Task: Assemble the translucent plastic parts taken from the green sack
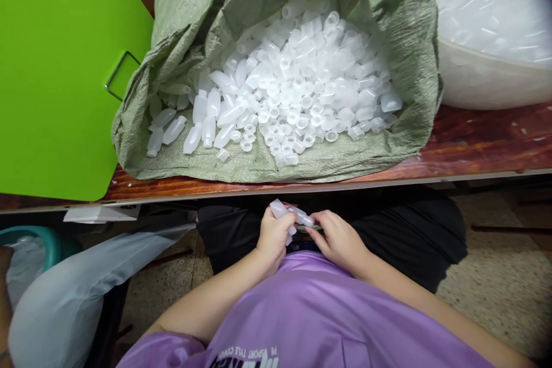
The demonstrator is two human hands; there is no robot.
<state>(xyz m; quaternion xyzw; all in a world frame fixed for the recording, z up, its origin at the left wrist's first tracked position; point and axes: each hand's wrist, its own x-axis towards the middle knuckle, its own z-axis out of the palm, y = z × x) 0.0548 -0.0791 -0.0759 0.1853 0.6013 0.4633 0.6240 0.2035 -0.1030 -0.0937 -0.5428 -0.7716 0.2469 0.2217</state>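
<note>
Both hands are close together in front of the purple shirt (302, 310): I have the left hand (272, 237) closed around a few translucent bottles (301, 217), while the right hand (342, 237) has thumb and fingertips at the narrow end of one; whether they pinch it or merely touch, I cannot tell. Beyond them I see the reddish-brown table (478, 138), bearing a pale green sack (190, 17) that opens toward me. Left of it lies a bright green board (64, 69), partly under the sack's edge; right of it stands a white tub (495, 80), heaped with translucent pieces. Lower left, a co-worker's grey-clad leg (60, 293) is beside a teal bucket (62, 241). Inside the sack, loose bottles (200, 106) lie left of many short hollow pieces (306, 102).
</note>
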